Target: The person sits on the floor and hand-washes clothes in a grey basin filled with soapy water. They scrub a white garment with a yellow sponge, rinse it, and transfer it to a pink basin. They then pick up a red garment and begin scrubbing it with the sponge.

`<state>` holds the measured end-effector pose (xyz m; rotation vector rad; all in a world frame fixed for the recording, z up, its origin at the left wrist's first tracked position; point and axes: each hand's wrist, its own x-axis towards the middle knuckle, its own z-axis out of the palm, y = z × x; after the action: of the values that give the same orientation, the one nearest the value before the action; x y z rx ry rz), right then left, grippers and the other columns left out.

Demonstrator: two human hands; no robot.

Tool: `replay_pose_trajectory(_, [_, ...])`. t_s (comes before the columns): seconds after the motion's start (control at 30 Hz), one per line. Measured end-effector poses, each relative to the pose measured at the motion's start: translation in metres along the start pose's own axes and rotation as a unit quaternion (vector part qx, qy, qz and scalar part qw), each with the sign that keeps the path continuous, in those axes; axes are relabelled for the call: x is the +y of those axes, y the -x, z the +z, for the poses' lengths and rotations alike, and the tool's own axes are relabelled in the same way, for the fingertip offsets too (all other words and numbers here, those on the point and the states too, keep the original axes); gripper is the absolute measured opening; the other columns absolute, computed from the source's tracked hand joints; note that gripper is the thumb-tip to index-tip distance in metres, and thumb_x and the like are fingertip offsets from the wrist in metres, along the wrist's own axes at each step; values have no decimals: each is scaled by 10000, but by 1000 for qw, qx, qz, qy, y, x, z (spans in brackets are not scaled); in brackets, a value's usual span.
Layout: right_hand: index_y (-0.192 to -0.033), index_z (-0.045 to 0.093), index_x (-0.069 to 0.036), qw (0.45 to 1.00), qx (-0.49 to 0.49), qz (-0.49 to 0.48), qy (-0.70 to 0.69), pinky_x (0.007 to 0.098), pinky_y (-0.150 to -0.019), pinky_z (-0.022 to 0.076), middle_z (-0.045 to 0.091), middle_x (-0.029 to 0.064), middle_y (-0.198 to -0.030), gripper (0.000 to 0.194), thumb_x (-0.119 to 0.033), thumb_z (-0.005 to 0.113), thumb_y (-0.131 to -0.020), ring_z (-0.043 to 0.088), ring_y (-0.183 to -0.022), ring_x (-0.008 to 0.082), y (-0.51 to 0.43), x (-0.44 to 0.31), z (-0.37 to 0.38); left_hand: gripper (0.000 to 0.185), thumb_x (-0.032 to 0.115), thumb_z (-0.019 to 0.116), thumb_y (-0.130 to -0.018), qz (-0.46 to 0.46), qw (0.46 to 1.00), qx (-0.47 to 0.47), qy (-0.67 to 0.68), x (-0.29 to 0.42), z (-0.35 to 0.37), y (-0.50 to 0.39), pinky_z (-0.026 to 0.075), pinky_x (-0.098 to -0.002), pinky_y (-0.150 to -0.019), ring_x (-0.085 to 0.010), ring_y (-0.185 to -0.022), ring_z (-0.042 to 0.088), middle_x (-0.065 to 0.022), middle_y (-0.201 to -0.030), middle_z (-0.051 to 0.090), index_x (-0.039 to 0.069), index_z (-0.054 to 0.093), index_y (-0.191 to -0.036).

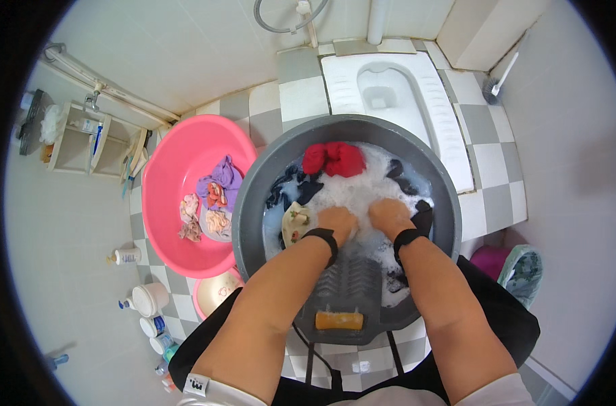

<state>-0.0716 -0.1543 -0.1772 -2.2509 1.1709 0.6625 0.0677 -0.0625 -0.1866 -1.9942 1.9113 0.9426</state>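
Note:
Both hands are partly sunk in white suds inside a large grey plastic washtub (243,223). My left hand (337,223) is near the tub's middle, its fingers hidden by foam. Opposite it, my right hand (390,215) looks curled, fingertips also hidden. What either one grips cannot be seen. A red cloth (334,159) bulges from the water at the far side. Left of my left hand floats a cream printed cloth (295,223); dark garments (308,190) soak around. The ridged washboard (349,281) is moulded into the near side, with an orange soap bar (339,320) on its ledge.
A pink basin (168,203) with small clothes, including a purple cloth (224,177), adjoins the tub on the left. A smaller basin (216,292) sits below it. Beyond lies a squat toilet (338,76). A lined bin (523,274) stands right; several bottles and tubs (150,299) line the left wall.

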Motion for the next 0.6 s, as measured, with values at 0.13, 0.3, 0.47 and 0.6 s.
replay_pose_trajectory(0.13, [-1103, 780, -111, 999, 12, 0, 53, 473, -917, 571, 725, 174, -1206, 272, -163, 573, -935, 701, -1123, 358, -20, 1, 11, 225, 198, 614, -907, -17, 997, -34, -64, 3, 6, -24, 563, -488, -850, -352, -1064, 712, -169, -1129, 744, 125, 779, -1042])
replay_pose_trajectory(0.3, [-1159, 723, -108, 989, 145, 28, -13, 513, -898, 563, 734, 187, -1134, 276, -157, 566, -937, 707, -1066, 388, -7, -5, -11, 227, 154, 596, -905, -22, 988, 155, 10, 7, -20, -25, 546, -532, -862, -403, -1025, 706, -196, -1106, 737, 72, 711, -1083])
replay_pose_trajectory(0.47, [-1194, 649, -90, 923, 318, -14, -217, 539, -895, 533, 713, 255, -1054, 257, -202, 509, -1010, 688, -1023, 446, 44, -2, -44, 249, 220, 538, -976, -42, 940, 290, 176, -2, -72, 30, 505, -569, -889, -494, -1002, 658, -277, -1019, 703, 7, 615, -1080])
replay_pose_trajectory(0.6, [-1286, 623, -92, 781, 296, -132, -534, 420, -909, 522, 714, 146, -1099, 304, -257, 500, -1062, 683, -1024, 297, 85, -15, -87, 340, 286, 487, -1028, 3, 878, 404, 257, 10, -126, 90, 493, -565, -873, -524, -1007, 625, -327, -1016, 671, -16, 632, -1084])
